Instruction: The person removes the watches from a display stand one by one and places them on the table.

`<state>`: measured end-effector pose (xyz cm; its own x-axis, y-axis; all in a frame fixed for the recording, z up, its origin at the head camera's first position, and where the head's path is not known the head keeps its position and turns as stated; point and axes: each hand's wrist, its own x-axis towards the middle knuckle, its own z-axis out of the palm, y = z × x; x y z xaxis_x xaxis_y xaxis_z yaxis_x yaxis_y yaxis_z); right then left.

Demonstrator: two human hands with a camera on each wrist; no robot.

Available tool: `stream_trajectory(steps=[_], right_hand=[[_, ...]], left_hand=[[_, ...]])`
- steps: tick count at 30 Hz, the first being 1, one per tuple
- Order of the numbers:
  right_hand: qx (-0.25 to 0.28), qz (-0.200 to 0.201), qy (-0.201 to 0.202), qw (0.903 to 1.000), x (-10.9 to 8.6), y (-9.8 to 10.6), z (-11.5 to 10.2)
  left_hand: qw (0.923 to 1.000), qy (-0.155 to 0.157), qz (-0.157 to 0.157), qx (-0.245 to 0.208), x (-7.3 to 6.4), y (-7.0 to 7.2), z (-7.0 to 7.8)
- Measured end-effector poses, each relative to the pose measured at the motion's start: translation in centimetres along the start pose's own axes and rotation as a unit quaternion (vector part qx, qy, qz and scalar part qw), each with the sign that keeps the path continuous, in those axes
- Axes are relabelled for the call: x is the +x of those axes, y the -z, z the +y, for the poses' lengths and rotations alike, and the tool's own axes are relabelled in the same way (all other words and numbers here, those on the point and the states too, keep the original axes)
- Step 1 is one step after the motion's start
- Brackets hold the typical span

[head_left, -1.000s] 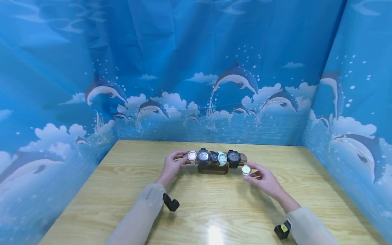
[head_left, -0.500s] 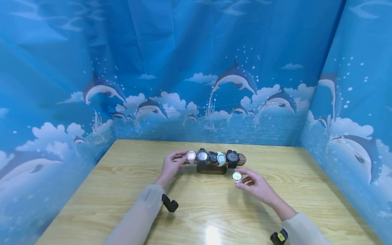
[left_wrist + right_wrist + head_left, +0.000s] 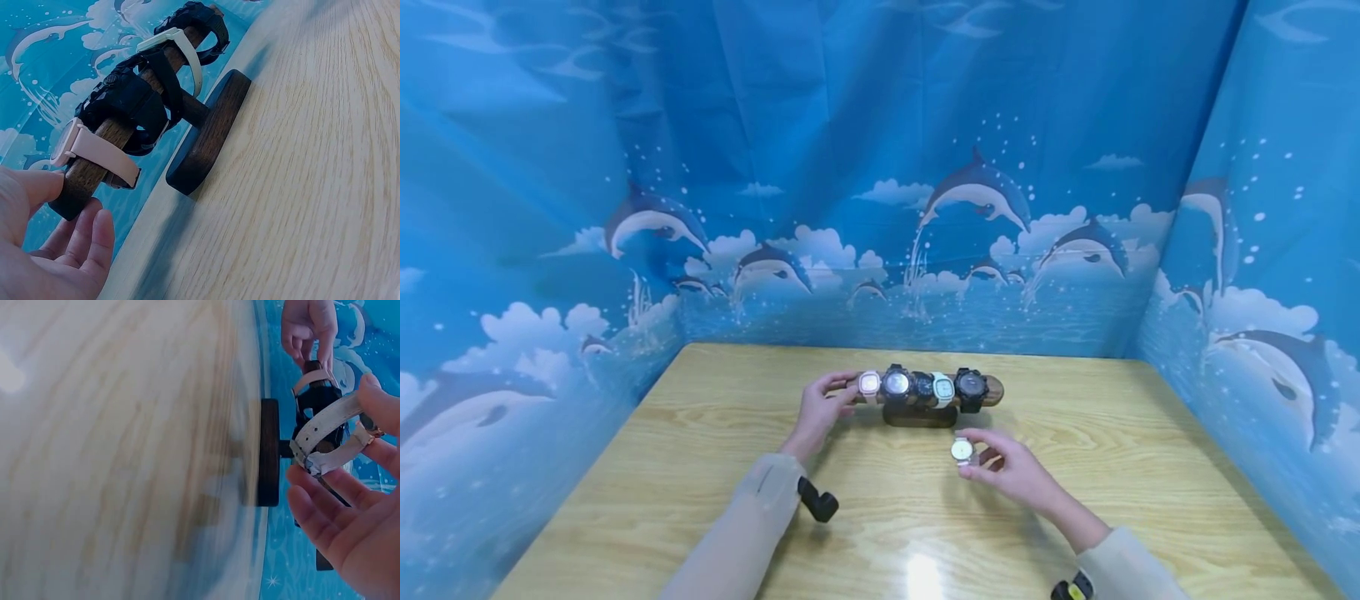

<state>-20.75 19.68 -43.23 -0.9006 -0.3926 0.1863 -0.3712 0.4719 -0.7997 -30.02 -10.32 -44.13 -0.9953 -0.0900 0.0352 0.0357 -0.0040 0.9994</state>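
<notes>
A dark wooden watch stand (image 3: 920, 416) holds several watches on its horizontal bar. At the bar's left end my left hand (image 3: 815, 417) grips the wood between thumb and fingers, beside a pink watch (image 3: 103, 152). Black watches and a pale mint watch (image 3: 943, 389) sit farther along, with a black watch (image 3: 972, 387) nearest the right end. In front of the stand, my right hand (image 3: 1009, 473) pinches a round-faced watch (image 3: 962, 451) above the table. Its whitish strap (image 3: 328, 425) is looped closed in the right wrist view; its dial faces away there.
The wood-grain table (image 3: 865, 517) runs back to a blue dolphin-print curtain (image 3: 820, 308), which also closes in both sides. The bar's bare right end (image 3: 995, 390) sticks out past the last black watch. Black wrist cameras (image 3: 820, 500) sit at the sleeves.
My right hand has carried the whitish watch left and toward me, from near the bar's right end to in front of the stand. The left hand keeps its grip on the bar.
</notes>
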Motion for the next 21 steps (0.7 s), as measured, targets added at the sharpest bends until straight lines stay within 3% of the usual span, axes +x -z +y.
stream_trajectory(steps=[8,15,21], right_hand=[[-0.032,-0.013,0.008,0.9994,0.1,-0.9,0.0],[-0.033,-0.009,-0.02,0.9992,0.3,-1.6,-0.1],[-0.082,-0.01,-0.01,0.9965,0.6,-2.3,0.0]], left_hand=[[1.0,-0.005,-0.001,-0.006,0.0,-0.1,-0.1],[0.9999,-0.009,-0.006,-0.002,0.1,-0.1,-0.3],[1.0,-0.006,-0.003,-0.002,0.2,0.1,-0.4]])
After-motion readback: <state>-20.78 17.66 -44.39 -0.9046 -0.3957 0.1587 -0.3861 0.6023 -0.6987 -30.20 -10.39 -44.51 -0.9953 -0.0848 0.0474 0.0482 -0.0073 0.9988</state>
